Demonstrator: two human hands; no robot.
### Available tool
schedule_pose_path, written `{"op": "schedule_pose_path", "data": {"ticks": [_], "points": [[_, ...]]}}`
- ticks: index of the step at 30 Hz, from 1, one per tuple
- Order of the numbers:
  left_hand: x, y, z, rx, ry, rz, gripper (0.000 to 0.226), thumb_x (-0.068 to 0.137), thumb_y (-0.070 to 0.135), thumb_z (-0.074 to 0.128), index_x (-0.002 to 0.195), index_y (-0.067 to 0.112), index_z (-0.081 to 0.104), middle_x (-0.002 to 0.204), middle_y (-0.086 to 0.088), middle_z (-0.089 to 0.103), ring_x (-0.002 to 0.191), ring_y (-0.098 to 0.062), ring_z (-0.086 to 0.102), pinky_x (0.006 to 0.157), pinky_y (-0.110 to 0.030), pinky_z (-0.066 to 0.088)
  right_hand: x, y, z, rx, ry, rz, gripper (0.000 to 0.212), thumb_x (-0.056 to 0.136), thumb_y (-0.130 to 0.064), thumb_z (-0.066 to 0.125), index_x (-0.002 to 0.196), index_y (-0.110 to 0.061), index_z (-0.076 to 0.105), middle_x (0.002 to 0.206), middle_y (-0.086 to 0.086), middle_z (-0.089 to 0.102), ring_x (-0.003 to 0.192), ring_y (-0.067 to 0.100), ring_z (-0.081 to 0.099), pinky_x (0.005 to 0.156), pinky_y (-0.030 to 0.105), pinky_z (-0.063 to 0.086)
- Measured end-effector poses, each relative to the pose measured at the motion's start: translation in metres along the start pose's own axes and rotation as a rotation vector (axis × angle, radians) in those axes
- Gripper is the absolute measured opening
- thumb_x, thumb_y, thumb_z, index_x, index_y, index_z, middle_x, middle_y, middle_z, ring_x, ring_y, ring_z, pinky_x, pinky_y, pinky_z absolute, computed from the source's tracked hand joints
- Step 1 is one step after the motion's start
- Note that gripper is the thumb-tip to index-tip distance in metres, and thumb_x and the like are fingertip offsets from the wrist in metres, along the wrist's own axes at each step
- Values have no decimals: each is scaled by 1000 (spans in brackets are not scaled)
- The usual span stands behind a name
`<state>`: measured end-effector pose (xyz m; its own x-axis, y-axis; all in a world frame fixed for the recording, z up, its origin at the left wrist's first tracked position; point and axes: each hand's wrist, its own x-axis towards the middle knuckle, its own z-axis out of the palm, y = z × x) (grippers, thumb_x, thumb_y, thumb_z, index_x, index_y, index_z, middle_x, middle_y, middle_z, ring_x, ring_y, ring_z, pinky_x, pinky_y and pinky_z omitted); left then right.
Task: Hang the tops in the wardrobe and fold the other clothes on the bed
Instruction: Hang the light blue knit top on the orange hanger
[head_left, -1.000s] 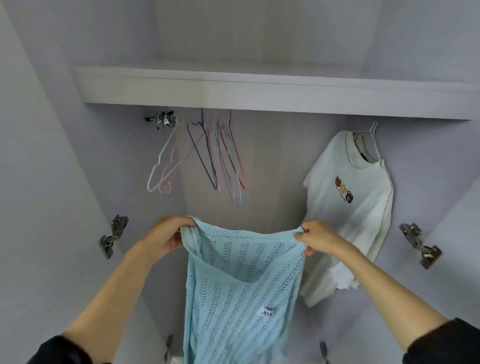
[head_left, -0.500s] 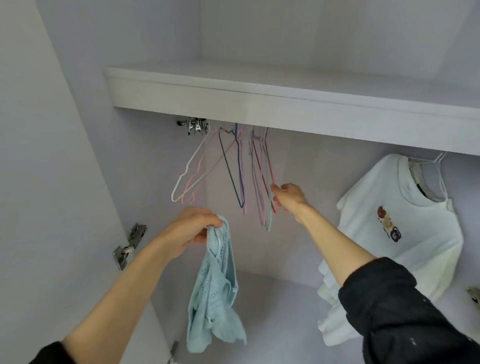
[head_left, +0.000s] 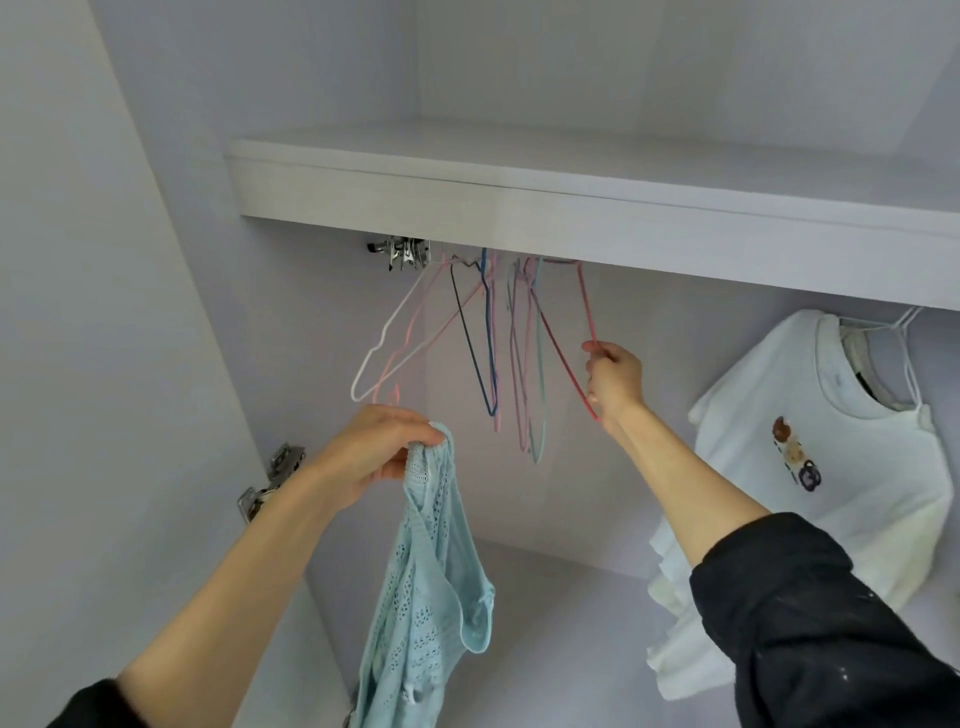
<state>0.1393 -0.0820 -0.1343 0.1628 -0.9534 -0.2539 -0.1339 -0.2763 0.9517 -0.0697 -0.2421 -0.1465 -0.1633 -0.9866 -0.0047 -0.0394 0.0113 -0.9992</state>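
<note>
A light blue knitted top (head_left: 426, 587) hangs limp from my left hand (head_left: 376, 452), which pinches it at its upper edge in front of the open wardrobe. My right hand (head_left: 613, 379) reaches up and grips the lower part of a red wire hanger (head_left: 558, 343), pulled out to the right of several other empty coloured hangers (head_left: 493, 358) under the shelf. The rail itself is hidden behind the shelf edge.
A white T-shirt (head_left: 831, 467) with a small print hangs on a white hanger at the right. The wardrobe shelf (head_left: 519, 208) juts out above the hangers. Metal door hinges (head_left: 270, 483) sit on the left wall. Black sleeves cover both my upper arms.
My right hand let go of the blue top, rose to the hangers and took hold of the red one, drawing it rightward. The top now dangles bunched from my left hand alone.
</note>
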Motion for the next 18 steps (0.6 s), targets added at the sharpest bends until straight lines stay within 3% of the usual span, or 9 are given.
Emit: {"op": "schedule_pose_path", "data": {"ticks": [3, 6, 8, 10, 12, 15, 18], "points": [[-5, -2, 2, 11, -2, -5, 12, 82, 4, 64, 89, -5, 70, 81, -12, 69, 69, -17, 66, 57, -20, 54, -8, 0, -19, 31, 11, -14, 26, 93, 3, 32, 100, -11, 53, 67, 2, 43, 45, 9, 35, 31, 13, 24], [-11, -1, 10, 5, 4, -5, 12, 82, 4, 64, 89, -4, 70, 81, -12, 69, 69, -17, 65, 57, -20, 53, -19, 13, -42, 18, 20, 53, 20, 92, -2, 38, 98, -12, 54, 62, 1, 37, 32, 2, 29, 30, 12, 20], [-15, -4, 17, 19, 4, -6, 15, 82, 6, 64, 91, -5, 70, 83, -14, 68, 71, -19, 64, 60, -21, 53, -31, 32, -61, -37, 40, 96, 10, 94, -16, 48, 86, -13, 53, 59, 1, 34, 34, 5, 30, 33, 14, 21], [-16, -7, 24, 47, 19, -14, 18, 82, 8, 65, 93, -6, 69, 86, -15, 67, 75, -22, 62, 67, -26, 49, -46, 57, -80, -182, 71, 81, 34, 94, -32, 53, 66, -13, 46, 56, 2, 36, 48, 14, 34, 45, 23, 28], [-18, -10, 33, 77, 44, -35, 18, 81, 10, 67, 93, -3, 70, 86, -14, 67, 76, -22, 60, 69, -30, 46, -67, 82, -100, -279, 174, -7, 50, 92, -36, 57, 52, -14, 36, 51, 2, 37, 54, 20, 35, 56, 33, 32], [-18, -13, 48, 114, 52, -54, 15, 80, 14, 68, 89, 3, 72, 86, -13, 70, 76, -20, 63, 70, -29, 49, -93, 105, -128, -253, 269, -103, 58, 87, -36, 64, 48, -16, 26, 42, -7, 29, 47, 10, 28, 52, 25, 30], [-20, -10, 65, 116, 34, -48, 14, 80, 15, 68, 87, 4, 73, 85, -11, 71, 73, -18, 63, 67, -26, 50, -95, 98, -146, -110, 286, -138, 51, 85, -34, 67, 52, -19, 32, 44, -11, 30, 47, 7, 30, 50, 15, 30]]}}
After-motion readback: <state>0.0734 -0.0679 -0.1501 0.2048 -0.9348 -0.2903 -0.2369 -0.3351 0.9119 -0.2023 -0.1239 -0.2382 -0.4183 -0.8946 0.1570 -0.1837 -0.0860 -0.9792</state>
